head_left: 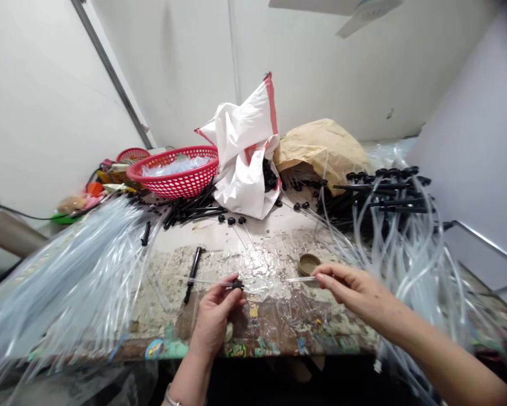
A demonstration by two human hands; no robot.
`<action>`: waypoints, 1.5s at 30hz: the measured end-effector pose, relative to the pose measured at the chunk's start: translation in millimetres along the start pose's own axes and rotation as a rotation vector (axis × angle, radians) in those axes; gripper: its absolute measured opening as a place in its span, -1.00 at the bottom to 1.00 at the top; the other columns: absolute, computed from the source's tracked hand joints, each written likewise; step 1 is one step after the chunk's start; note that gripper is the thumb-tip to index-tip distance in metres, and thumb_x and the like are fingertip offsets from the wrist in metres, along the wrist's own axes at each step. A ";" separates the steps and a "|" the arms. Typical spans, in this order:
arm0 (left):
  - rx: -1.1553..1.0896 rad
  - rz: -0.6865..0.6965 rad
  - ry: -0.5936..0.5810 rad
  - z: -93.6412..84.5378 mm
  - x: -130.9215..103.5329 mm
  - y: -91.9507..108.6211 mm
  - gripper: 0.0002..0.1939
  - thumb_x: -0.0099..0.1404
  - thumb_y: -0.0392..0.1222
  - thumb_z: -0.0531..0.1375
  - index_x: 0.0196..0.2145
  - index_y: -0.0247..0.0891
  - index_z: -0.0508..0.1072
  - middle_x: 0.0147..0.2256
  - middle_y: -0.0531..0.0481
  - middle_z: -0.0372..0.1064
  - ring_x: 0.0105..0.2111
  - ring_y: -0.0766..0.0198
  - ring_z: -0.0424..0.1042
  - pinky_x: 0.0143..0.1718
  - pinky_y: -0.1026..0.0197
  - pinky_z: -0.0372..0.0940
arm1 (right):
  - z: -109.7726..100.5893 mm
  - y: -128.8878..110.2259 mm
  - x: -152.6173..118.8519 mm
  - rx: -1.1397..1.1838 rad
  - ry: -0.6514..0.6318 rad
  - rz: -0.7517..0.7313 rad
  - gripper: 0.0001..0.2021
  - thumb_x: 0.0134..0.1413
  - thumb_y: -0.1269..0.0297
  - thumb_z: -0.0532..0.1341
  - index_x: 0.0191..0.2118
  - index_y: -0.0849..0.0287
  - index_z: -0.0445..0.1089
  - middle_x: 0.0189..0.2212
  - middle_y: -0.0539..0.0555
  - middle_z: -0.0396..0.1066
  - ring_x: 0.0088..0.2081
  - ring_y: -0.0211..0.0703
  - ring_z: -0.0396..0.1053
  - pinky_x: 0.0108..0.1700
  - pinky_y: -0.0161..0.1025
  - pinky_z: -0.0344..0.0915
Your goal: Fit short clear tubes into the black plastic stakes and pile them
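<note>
While black-capped tubes (388,194) are lying piled rightward, seemingly done, your left hand (214,310) is pinching a black fitting (237,284) and your right hand (349,286) a clear tube (299,279) over the bench (175,243), the two apart, with loose tubes (88,265) leftward apparently awaiting work.

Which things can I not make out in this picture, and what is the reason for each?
In the head view:
Clear tube: its gripped end is hidden by the right hand.
Black part: partly covered by the left hand.
White bag: its folds hide whatever lies deeper inside.
Fan: cut off by the top edge.
Round sticker: print too small and blurred.
</note>
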State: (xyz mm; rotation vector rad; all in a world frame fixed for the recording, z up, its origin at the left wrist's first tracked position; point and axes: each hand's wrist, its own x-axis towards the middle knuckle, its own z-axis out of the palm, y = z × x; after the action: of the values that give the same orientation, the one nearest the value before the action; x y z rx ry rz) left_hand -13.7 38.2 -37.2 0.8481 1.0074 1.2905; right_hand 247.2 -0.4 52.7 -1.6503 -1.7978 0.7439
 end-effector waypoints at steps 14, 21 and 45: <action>-0.374 -0.068 0.054 -0.8 -4.4 -4.1 -0.62 -0.15 -0.20 0.42 -0.29 -0.28 0.54 -0.30 -0.08 0.50 -0.41 0.37 0.42 -0.31 0.34 0.29 | 71.2 -29.5 18.0 0.167 -0.118 -0.065 -0.73 0.11 0.09 0.04 -0.28 0.10 0.40 -0.51 -0.01 0.36 -0.45 -0.22 0.33 -0.37 -0.29 0.27; -0.418 -0.078 0.037 0.2 -5.4 -2.9 -0.61 -0.17 -0.21 0.43 -0.30 -0.29 0.55 -0.32 -0.07 0.51 -0.37 0.34 0.43 -0.30 0.33 0.29 | 75.3 -36.3 20.3 0.128 -0.111 -0.058 -0.74 0.10 0.12 0.04 -0.30 0.12 0.40 -0.51 0.00 0.39 -0.46 -0.23 0.34 -0.38 -0.30 0.28; -0.330 -0.102 -0.078 -3.5 -5.5 -8.9 -0.65 -0.14 -0.29 0.41 -0.31 -0.29 0.56 -0.45 0.00 0.50 -0.53 0.44 0.36 -0.43 0.39 0.23 | 99.0 -29.2 28.6 -0.140 -0.057 -0.471 -0.74 0.19 0.30 0.00 -0.27 0.19 0.44 -0.40 0.10 0.46 -0.37 -0.18 0.40 -0.29 -0.25 0.32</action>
State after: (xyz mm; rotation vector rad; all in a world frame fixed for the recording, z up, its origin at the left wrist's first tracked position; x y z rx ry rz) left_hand -13.8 31.6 -46.1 0.5815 0.7395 1.2816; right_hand 152.7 24.2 8.7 -1.2167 -2.2080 0.4640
